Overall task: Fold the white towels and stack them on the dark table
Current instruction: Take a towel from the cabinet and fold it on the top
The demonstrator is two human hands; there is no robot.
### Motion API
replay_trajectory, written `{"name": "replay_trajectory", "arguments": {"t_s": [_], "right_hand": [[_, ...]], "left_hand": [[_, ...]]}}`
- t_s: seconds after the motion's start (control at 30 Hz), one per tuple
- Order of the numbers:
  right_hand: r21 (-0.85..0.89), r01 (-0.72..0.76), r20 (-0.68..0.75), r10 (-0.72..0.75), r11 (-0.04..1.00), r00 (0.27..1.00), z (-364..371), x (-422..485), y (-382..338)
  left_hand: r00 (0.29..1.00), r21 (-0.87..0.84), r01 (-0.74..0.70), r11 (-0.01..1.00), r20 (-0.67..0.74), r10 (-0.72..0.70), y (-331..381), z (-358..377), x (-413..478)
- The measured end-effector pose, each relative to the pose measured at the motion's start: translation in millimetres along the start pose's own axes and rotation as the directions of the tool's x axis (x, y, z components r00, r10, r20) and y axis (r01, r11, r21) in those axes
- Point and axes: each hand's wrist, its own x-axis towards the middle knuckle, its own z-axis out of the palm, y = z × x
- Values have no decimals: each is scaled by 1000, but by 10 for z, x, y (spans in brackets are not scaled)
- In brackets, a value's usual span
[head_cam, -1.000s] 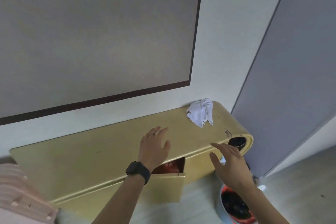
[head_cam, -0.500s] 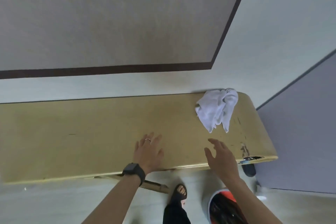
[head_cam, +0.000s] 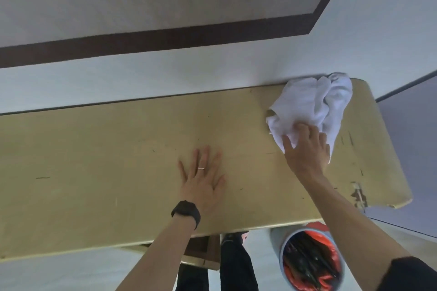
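White towel (head_cam: 314, 106) is lying crumpled in a loose heap at the far right end of the yellow wooden top (head_cam: 106, 160), and its back edge is touching the pale wall (head_cam: 212, 73). Right hand (head_cam: 305, 151) is reaching onto the near part of this towel. Its fingers (head_cam: 303, 129) are bending down into the cloth and the thumb is pressing against the left side of it, so the hand is gripping the towel. One flap of cloth is coming out on the right side of the hand and is lying on the wood.

Left hand (head_cam: 203, 179) is resting flat on the middle of the top, well apart from the towel, with the fingers straight and spread, holding nothing. It is wearing a thin ring (head_cam: 201, 168), and a black watch (head_cam: 186, 211) is sitting on the wrist.

The wooden top is showing small dark scratches and a chipped patch (head_cam: 358, 194) near its front right corner. Under the front edge an open drawer (head_cam: 201, 263) is sticking out, and beside it the dark trousers (head_cam: 236, 264) of the person are showing. To the right of them a round bucket (head_cam: 275, 240) is standing on the floor, holding a red liner and dark things that I cannot identify. On the wall above, a beige panel is hanging with a dark brown border (head_cam: 165, 35). A grey panel (head_cam: 406, 137) is standing at the right.
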Motion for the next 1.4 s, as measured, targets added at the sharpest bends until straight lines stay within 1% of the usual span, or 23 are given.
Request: {"name": "replay_trajectory", "arguments": {"t_s": [0.1,0.2,0.23,0.33,0.43,0.5,0.6,0.63,0.7,0.73,0.8,0.87,0.93,1.0,1.03,1.1,1.17,1.23,1.4], "right_hand": [[40,12,-36,-10,999,999,81,38,108],[-26,40,-49,-42,999,998,33,0,151],[-25,41,-41,-42,999,998,-8,-17,140],[54,28,53,-31,998,998,-115,-28,93],[37,16,184,-23,999,983,-180,-61,95],[2,19,209,-19,1000,978,-215,-90,100],[75,-9,141,-2,997,990,-334,-204,11],[120,6,100,-18,993,995,-418,-278,-60],[193,104,8,-108,976,994,-597,-484,-206],[219,170,-41,-164,961,986,-703,-611,-287],[257,282,-134,-255,924,958,-935,-862,-433],[304,353,-168,-315,885,934,-1145,-1095,-587],[357,383,-139,-357,852,924,-1324,-1316,-770],[414,381,-61,-392,827,918,-1464,-1516,-953],[436,378,-19,-411,817,911,-1519,-1602,-1036],[462,365,52,-436,808,898,-1603,-1718,-1187],[482,321,111,-420,815,901,-1665,-1778,-1314],[479,299,148,-412,825,899,-1701,-1802,-1418],[389,410,177,-504,825,846,-1743,-1838,-1580]], "left_hand": [[1000,6,9,1000,14,-9,-22,26,12],[999,15,-1,1000,52,0,-24,0,18],[998,16,0,1000,69,-1,-27,-9,19],[990,29,-1,1000,140,-3,-27,-68,21],[978,41,-20,999,206,11,-47,-160,38],[971,42,-38,998,239,27,-75,-227,48],[960,15,-49,999,278,43,-90,-333,38],[953,2,-47,999,298,45,-85,-390,36],[946,-57,-20,998,322,37,-45,-553,17],[953,-115,-1,993,301,35,-13,-655,-4],[987,-257,-1,966,158,43,83,-908,-107],[995,-354,-97,930,-30,92,207,-1194,-292],[971,-376,-227,898,-158,178,313,-1452,-528],[940,-333,-326,885,-218,264,369,-1614,-786],[926,-312,-354,882,-251,283,372,-1657,-916],[914,-314,-347,884,-325,243,302,-1689,-1130],[924,-330,-284,900,-346,165,174,-1725,-1313],[931,-321,-251,913,-338,137,0,-1770,-1447],[937,-213,-251,944,-300,181,-546,-1943,-1653]]}}
